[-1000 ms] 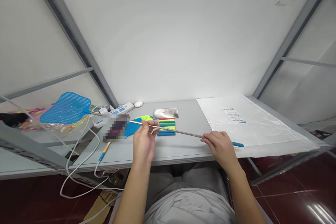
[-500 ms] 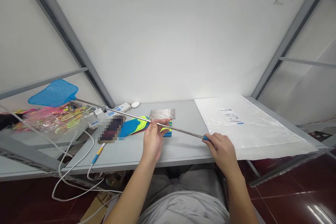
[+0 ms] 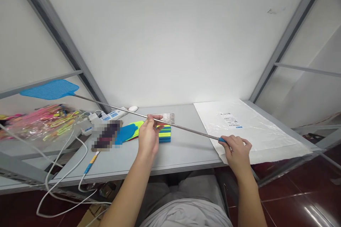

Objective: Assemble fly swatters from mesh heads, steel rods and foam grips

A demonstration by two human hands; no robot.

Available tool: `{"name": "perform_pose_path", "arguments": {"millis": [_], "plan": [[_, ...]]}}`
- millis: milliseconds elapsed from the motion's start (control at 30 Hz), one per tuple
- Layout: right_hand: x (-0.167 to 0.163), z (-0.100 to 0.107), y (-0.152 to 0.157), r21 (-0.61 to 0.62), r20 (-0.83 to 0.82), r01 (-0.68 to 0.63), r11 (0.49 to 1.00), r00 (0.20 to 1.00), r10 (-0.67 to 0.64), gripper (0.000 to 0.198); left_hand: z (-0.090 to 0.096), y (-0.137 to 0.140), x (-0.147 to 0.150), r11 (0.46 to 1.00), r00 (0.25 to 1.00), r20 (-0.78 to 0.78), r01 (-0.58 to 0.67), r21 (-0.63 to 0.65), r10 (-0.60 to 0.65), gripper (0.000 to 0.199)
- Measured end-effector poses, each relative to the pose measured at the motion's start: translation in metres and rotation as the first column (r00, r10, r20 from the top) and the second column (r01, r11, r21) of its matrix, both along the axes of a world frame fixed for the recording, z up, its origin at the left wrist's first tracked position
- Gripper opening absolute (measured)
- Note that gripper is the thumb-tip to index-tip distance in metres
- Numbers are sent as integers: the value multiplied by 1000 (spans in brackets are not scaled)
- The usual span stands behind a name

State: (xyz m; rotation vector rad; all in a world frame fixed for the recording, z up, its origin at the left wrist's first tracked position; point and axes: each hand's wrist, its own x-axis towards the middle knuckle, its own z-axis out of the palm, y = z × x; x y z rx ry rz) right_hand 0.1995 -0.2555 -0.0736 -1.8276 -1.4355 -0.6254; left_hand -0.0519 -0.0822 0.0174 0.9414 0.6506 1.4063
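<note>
A fly swatter (image 3: pixel 52 89) with a blue slatted head and a long thin metal rod stretches across the view above the table. My left hand (image 3: pixel 149 133) pinches the rod near its middle. At the other end, my right hand (image 3: pixel 236 150) is closed round the blue handle, which is mostly hidden by the fingers. Behind my left hand lie several metal rods (image 3: pixel 168 118) side by side. Blue and yellow-green handles (image 3: pixel 165 135) are stacked just in front of them. Blue and yellow-green swatter heads (image 3: pixel 127 133) lie in an overlapping pile to the left.
A white plastic bag (image 3: pixel 255 138) with a printed label covers the table's right side. A pixelated phone-like object (image 3: pixel 106 135) lies at left, beside a power strip (image 3: pixel 113 114). White cables (image 3: pixel 46 177) hang over the left edge. Bagged colourful items (image 3: pixel 50 120) sit beyond the frame post.
My right hand has moved right with the handle, and more of the rod shows between my hands. The view has shifted slightly, and the swatter head looks flatter.
</note>
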Motion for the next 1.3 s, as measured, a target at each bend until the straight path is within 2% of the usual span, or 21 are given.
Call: {"name": "perform_pose_path", "arguments": {"millis": [100, 167, 433, 600, 733, 900, 1000, 1300], "plan": [[3, -5, 0, 11, 22, 91, 996, 996, -91, 23, -2, 2, 11, 1000, 1000, -23, -20, 18, 20, 43], [6, -11, 1, 36, 15, 104, 994, 994, -104, 22, -6, 3, 15, 999, 999, -32, -26, 25, 27, 44], [10, -33, 12, 153, -97, -59, 986, 992, 75, 17, -35, -3, -7, 997, 992, -101, 67, -31, -69, 37], [5, -37, 21, 161, -68, -40, 986, 996, 51, 20, -55, -15, -15, 989, 989, -84, 118, -85, -125, 38], [-22, -27, 28, 235, -105, 12, 972, 994, 13, 14, -70, -29, -6, 967, 965, -115, 222, -129, -237, 38], [-78, -20, 43, 230, -175, -134, 964, 969, 176, 16, -82, -39, 8, 949, 945, -118, 290, -127, -305, 35], [-100, -23, 49, 206, -200, -153, 967, 960, 194, 17, -88, -38, 9, 954, 955, -94, 266, -138, -280, 32], [-104, -26, 48, 140, -216, -81, 987, 970, 110, 15, -88, -39, 5, 949, 964, 7, 263, -175, -266, 39]]}}
